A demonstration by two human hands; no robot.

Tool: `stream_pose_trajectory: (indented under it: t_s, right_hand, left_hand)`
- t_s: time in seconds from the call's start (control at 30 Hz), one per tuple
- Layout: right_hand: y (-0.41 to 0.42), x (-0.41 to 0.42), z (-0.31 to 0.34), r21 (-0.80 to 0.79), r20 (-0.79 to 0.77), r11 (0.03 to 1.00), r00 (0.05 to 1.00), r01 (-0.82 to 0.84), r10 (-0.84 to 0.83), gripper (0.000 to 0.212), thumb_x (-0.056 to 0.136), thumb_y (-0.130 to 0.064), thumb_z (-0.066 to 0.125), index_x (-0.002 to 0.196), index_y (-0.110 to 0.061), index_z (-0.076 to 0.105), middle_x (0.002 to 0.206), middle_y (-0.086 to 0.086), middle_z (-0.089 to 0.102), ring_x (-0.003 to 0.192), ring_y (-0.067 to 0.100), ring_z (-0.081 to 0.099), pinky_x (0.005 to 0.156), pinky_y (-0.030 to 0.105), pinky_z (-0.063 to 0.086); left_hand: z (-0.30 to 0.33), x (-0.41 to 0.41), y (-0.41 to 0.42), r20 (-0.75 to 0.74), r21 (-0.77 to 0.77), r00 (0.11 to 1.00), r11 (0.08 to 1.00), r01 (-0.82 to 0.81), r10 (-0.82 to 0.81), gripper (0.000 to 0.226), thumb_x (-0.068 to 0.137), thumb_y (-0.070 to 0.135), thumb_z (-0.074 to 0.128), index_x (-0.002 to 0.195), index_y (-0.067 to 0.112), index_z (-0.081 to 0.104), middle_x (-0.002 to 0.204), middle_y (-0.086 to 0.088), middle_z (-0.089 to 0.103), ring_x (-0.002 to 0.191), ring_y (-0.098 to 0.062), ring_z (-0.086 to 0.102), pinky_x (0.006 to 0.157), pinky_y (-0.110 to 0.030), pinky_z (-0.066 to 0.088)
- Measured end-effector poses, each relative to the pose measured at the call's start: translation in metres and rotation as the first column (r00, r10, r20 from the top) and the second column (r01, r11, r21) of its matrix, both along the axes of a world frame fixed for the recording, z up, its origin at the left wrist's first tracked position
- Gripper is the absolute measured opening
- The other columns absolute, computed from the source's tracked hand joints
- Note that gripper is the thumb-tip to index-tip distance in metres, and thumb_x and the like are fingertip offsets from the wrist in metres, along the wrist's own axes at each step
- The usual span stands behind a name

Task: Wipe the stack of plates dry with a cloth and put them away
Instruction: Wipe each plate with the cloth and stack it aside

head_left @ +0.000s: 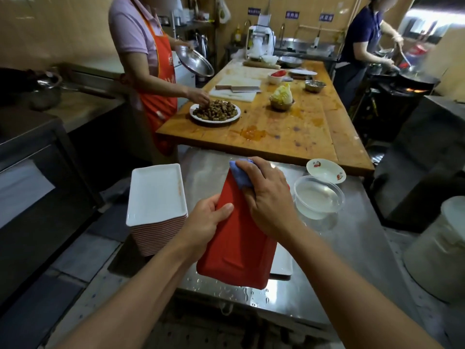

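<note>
Head view: left hand (pixel 205 217) grips the red plate (pixel 239 245) by its left edge, thumb across the red underside, holding it tilted above the steel table (pixel 352 243). Right hand (pixel 266 195) presses a blue cloth (pixel 241 173) under its fingers (pixel 247 170) against the plate's far end. Left of the left thumb stands the plate stack (pixel 157 205).
</note>
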State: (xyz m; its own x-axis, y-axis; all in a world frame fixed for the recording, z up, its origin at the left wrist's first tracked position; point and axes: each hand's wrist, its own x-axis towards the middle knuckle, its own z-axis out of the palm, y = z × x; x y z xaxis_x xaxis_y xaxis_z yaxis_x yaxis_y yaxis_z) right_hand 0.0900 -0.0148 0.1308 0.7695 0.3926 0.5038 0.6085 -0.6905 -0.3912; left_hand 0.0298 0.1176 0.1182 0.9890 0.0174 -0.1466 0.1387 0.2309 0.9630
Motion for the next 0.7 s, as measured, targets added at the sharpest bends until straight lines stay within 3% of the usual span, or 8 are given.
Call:
stream_pose_trajectory:
  t_s: [0.1,0.27,0.33,0.43,0.57,0.7]
  right_hand:
    - [-0.015,0.003,-0.005,0.008,0.011,0.998,0.998,0.068,-0.068,0.043,0.087,-0.027,0.044,0.127,-0.014,0.054,0.125,0.009,0.052,0.109,0.028,0.049,0.098,0.042,0.036]
    - [-0.034,0.006,-0.008,0.281,-0.121,0.947,0.985,0.154,-0.124,0.03,0.094,-0.015,0.052,0.123,-0.012,0.052,0.113,0.007,0.053,0.107,0.024,0.05,0.092,0.044,0.041]
    - [-0.03,0.002,-0.008,0.357,-0.2,0.91,0.969,0.212,-0.148,0.034,0.095,-0.017,0.049,0.129,-0.015,0.047,0.119,0.007,0.048,0.109,0.017,0.046,0.094,0.035,0.04]
    - [-0.024,-0.008,-0.01,0.424,-0.292,0.86,0.942,0.283,-0.165,0.041,0.094,-0.02,0.048,0.134,-0.023,0.038,0.119,0.004,0.041,0.096,0.011,0.045,0.081,0.023,0.034]
    - [-0.031,-0.028,-0.017,0.429,-0.389,0.846,0.91,0.318,-0.145,0.036,0.09,-0.02,0.055,0.122,-0.025,0.04,0.112,0.004,0.047,0.096,0.016,0.051,0.082,0.032,0.04]
    - [-0.046,-0.04,-0.02,0.519,-0.573,0.781,0.82,0.347,0.017,0.038,0.083,-0.015,0.066,0.107,-0.029,0.041,0.104,0.0,0.059,0.092,0.019,0.062,0.08,0.038,0.054]
  left_hand:
    - [-0.001,-0.003,0.002,-0.002,-0.067,1.0,0.998,-0.019,0.019,0.025,0.095,0.006,0.045,0.116,-0.002,0.057,0.095,-0.022,0.067,0.077,-0.029,0.065,0.07,-0.034,0.057]
    - [-0.002,-0.003,-0.003,0.015,-0.155,1.0,0.988,-0.016,0.019,0.022,0.094,0.011,0.047,0.111,0.005,0.06,0.089,-0.016,0.072,0.077,-0.025,0.071,0.064,-0.035,0.059]
    - [-0.001,0.001,-0.009,0.019,-0.183,0.999,0.982,-0.043,0.047,0.021,0.094,0.009,0.047,0.109,0.004,0.061,0.085,-0.014,0.072,0.074,-0.023,0.071,0.064,-0.035,0.059]
    - [0.0,0.007,-0.015,0.011,-0.242,0.995,0.966,-0.093,0.098,0.019,0.094,0.008,0.046,0.105,0.003,0.061,0.078,-0.011,0.072,0.069,-0.021,0.07,0.062,-0.033,0.059]
    - [0.001,0.018,-0.021,0.01,-0.319,0.983,0.932,-0.172,0.185,0.016,0.095,0.008,0.046,0.099,0.006,0.062,0.073,-0.008,0.073,0.066,-0.019,0.07,0.058,-0.032,0.059]
    - [-0.004,0.027,-0.024,0.037,-0.38,0.964,0.896,-0.232,0.265,0.018,0.096,0.01,0.046,0.096,0.012,0.063,0.074,-0.005,0.073,0.066,-0.017,0.07,0.058,-0.032,0.058]
